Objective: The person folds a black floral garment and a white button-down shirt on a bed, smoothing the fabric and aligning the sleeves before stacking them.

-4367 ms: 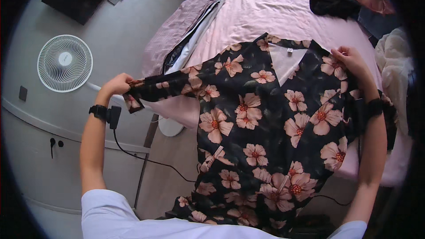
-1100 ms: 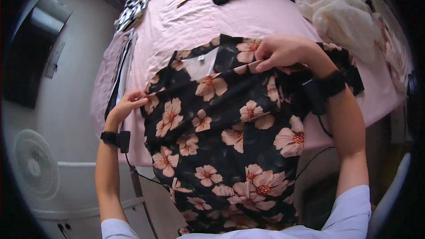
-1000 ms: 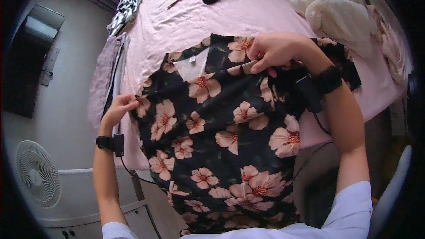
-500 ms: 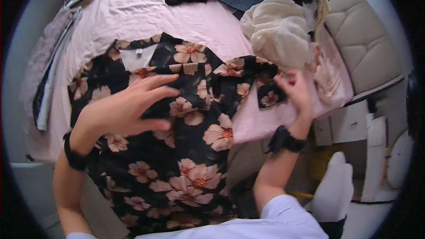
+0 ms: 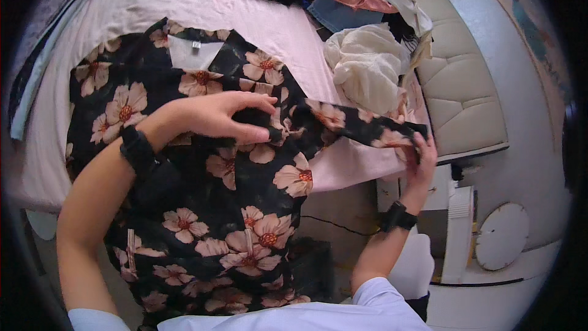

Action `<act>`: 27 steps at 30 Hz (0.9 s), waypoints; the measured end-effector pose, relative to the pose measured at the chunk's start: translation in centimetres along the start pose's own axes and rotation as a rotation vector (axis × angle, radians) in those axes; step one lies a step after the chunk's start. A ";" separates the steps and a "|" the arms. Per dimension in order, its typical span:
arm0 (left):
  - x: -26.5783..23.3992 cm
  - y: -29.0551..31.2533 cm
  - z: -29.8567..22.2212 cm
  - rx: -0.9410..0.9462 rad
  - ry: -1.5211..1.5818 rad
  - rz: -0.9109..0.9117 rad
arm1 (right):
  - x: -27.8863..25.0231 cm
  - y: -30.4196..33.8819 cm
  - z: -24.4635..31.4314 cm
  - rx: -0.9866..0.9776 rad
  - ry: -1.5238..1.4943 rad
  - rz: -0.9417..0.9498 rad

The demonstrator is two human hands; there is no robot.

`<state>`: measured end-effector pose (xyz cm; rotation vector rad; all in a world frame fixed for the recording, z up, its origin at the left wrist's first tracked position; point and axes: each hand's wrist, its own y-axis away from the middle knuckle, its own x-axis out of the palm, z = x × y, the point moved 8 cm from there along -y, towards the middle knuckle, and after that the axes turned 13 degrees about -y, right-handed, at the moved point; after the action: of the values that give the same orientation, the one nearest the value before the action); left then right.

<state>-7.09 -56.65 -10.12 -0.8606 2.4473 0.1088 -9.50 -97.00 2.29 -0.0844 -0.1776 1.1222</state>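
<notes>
The black floral shirt (image 5: 245,196) is lying face up across the near edge of the pink bedsheet (image 5: 184,0), its hem hanging off toward the floor. It is looking light, soft and limp, likely to slip and crease, so the seams, cuff and shoulder are seeming the surest places to take hold. Large peach blossoms are covering the dark fabric, and a white neck label is showing at the collar. The left hand (image 5: 214,116) is pressing flat on the chest, fingers spread. The right hand (image 5: 419,156) is pinching the sleeve end (image 5: 392,138), drawing it out rightward. A cream garment (image 5: 367,67) is sitting crumpled farther right.
</notes>
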 end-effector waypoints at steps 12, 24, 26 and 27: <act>-0.9 -0.8 2.5 -0.033 0.770 -0.123 | 21.8 15.9 18.3 -1.205 0.656 0.702; -0.2 0.9 3.5 -0.309 0.659 0.084 | 30.9 4.7 -0.5 0.080 0.579 1.256; -1.1 0.7 2.8 -0.147 0.412 0.036 | 29.5 3.3 -5.1 0.336 0.598 1.323; -1.6 1.2 2.4 -0.196 0.376 -0.030 | 29.2 2.9 -6.8 0.389 0.665 1.336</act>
<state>-5.68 -54.22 -11.52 -1.0852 2.8058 0.1939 1.49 -69.23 -1.96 -0.2394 0.8177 2.3498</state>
